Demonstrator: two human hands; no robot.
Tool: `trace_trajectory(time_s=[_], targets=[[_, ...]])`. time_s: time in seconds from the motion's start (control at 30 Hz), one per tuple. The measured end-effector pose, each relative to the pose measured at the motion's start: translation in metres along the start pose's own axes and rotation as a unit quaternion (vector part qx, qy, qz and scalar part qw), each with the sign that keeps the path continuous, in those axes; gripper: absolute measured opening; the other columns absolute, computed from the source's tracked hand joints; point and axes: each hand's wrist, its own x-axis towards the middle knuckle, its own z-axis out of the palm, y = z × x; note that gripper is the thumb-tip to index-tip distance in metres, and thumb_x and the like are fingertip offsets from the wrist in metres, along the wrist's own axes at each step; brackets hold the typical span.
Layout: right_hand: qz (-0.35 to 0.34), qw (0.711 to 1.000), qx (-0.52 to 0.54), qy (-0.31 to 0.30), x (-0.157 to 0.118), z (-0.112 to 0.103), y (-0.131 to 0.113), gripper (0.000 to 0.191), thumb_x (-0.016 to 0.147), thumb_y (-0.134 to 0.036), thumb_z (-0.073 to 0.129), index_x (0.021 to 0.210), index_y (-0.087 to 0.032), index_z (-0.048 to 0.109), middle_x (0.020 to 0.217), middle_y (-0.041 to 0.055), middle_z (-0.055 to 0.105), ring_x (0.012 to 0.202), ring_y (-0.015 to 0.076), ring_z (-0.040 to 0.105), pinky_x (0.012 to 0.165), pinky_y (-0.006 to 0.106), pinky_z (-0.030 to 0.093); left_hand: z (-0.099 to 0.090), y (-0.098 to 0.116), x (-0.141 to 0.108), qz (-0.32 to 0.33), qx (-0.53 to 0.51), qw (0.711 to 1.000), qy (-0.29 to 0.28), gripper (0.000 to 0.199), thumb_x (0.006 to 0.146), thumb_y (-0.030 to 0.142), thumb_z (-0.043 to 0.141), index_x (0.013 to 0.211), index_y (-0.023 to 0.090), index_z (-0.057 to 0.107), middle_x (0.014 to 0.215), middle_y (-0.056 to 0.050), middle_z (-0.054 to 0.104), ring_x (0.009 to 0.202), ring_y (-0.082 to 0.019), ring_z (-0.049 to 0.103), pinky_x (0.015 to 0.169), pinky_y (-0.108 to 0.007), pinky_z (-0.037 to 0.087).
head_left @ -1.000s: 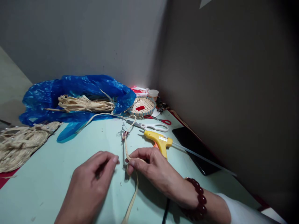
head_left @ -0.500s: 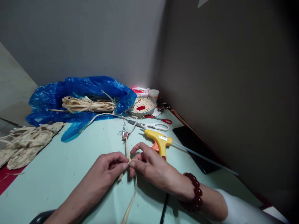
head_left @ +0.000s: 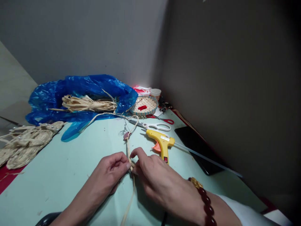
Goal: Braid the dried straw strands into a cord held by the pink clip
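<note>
A thin cord of pale raffia (head_left: 128, 147) runs from the far side of the table down to my fingers. My left hand (head_left: 113, 171) pinches the cord between thumb and forefinger. Close against it, my right hand (head_left: 152, 175) is closed on raffia at the same spot, its fingertips partly hidden behind the hand. A loose raffia strand (head_left: 129, 207) hangs from there toward me. Further along, the cord passes a small dark pink block with wires (head_left: 127, 136).
A yellow glue gun (head_left: 158, 139) with a long glue stick lies right of my hands, beside a black tablet-like slab (head_left: 197, 150). Beyond are white-handled scissors (head_left: 158, 126), red scissors (head_left: 166, 120), a woven basket (head_left: 150, 110) and a blue bag (head_left: 47, 100) holding raffia. Woven pieces (head_left: 30, 144) lie left.
My right hand has rolled palm-down over the cord, and its bracelet has turned and moved nearer me. My left hand keeps its pinch almost in place. The loose strand has shifted slightly left.
</note>
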Motion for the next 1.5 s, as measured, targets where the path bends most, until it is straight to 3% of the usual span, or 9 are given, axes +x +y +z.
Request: trace_trajectory(time_s=[0.23,0.33,0.5,0.7,0.93,1.07,1.2,1.3,1.5], targets=[[-0.067,0.980,-0.175,0.065,-0.005,0.009,-0.003,0.019,0.066,-0.006,0.050,0.080,-0.019,0.048,0.064,0.0016,0.060,0.047,0.0162,0.047,0.047,0.030,0.021,0.003,-0.001,-0.005,-0.026,-0.006,0.999,0.017,0.030,0.083,0.040,0.054,0.063,0.019,0.047,0.042,0.012,0.029,0.036,-0.004,0.021,0.037,-0.018,0.013],[-0.151,0.962,-0.196,0.120,-0.003,0.017,-0.002,0.013,0.075,-0.005,0.047,0.077,-0.017,0.052,0.061,0.0018,0.058,0.045,0.0159,0.047,0.043,0.031,0.021,0.006,0.001,-0.005,-0.056,-0.060,0.997,0.013,0.032,0.078,0.043,0.059,0.061,0.019,0.045,0.040,0.013,0.028,0.032,-0.002,0.019,0.035,-0.018,0.008],[-0.269,0.917,-0.211,0.205,-0.001,0.031,-0.001,0.029,0.089,-0.007,0.034,0.069,-0.015,0.054,0.056,0.0029,0.053,0.043,0.0151,0.043,0.039,0.031,0.025,0.011,0.003,-0.007,-0.070,-0.167,0.983,0.015,0.035,0.073,0.046,0.064,0.061,0.018,0.047,0.042,0.012,0.032,0.033,-0.001,0.015,0.032,-0.014,0.009],[-0.331,0.878,-0.267,0.218,-0.003,0.043,0.003,0.019,0.085,-0.004,0.041,0.082,-0.009,0.059,0.061,0.0033,0.054,0.049,0.0154,0.048,0.040,0.031,0.031,0.012,0.010,-0.013,-0.100,-0.236,0.965,0.054,0.028,0.067,0.040,0.073,0.069,0.017,0.056,0.052,0.008,0.040,0.042,-0.002,0.021,0.037,-0.013,0.019],[-0.281,0.927,-0.182,0.168,-0.002,0.025,-0.003,0.023,0.089,-0.016,0.042,0.075,-0.014,0.060,0.061,0.0029,0.057,0.050,0.0156,0.048,0.044,0.032,0.034,0.007,0.005,-0.016,-0.058,-0.209,0.976,0.020,0.028,0.074,0.040,0.068,0.067,0.016,0.055,0.052,0.009,0.037,0.042,-0.003,0.019,0.038,-0.016,0.015],[-0.096,0.975,0.029,0.198,0.002,0.011,-0.001,0.020,0.089,-0.033,0.056,0.091,-0.015,0.063,0.076,0.0039,0.063,0.070,0.0156,0.056,0.065,0.029,0.042,0.003,-0.001,-0.014,-0.033,-0.159,0.987,0.004,0.030,0.078,0.044,0.063,0.070,0.017,0.053,0.050,0.010,0.034,0.040,-0.003,0.019,0.038,-0.017,0.011],[0.010,0.972,0.222,0.078,0.010,0.009,0.006,0.023,0.092,-0.038,0.054,0.095,-0.018,0.064,0.077,0.0004,0.065,0.068,0.0121,0.055,0.061,0.023,0.041,0.002,0.000,-0.013,-0.045,-0.130,0.991,0.006,0.030,0.074,0.043,0.068,0.070,0.018,0.052,0.050,0.011,0.031,0.042,-0.004,0.018,0.039,-0.016,0.013],[0.024,0.962,0.270,0.032,0.014,0.012,0.008,0.027,0.093,-0.039,0.051,0.085,-0.017,0.064,0.070,-0.0011,0.062,0.062,0.0104,0.052,0.055,0.021,0.037,0.003,0.002,-0.015,-0.042,-0.099,0.994,0.018,0.026,0.074,0.039,0.068,0.070,0.018,0.053,0.052,0.010,0.035,0.045,-0.006,0.024,0.041,-0.016,0.019],[-0.017,0.981,0.182,0.058,0.010,0.008,0.004,0.026,0.094,-0.021,0.048,0.078,-0.017,0.067,0.073,-0.0012,0.065,0.066,0.0089,0.054,0.066,0.022,0.038,0.002,0.007,-0.019,0.008,0.019,0.998,0.051,0.022,0.077,0.038,0.061,0.068,0.019,0.055,0.065,0.002,0.054,0.061,-0.013,0.046,0.054,-0.021,0.037]])
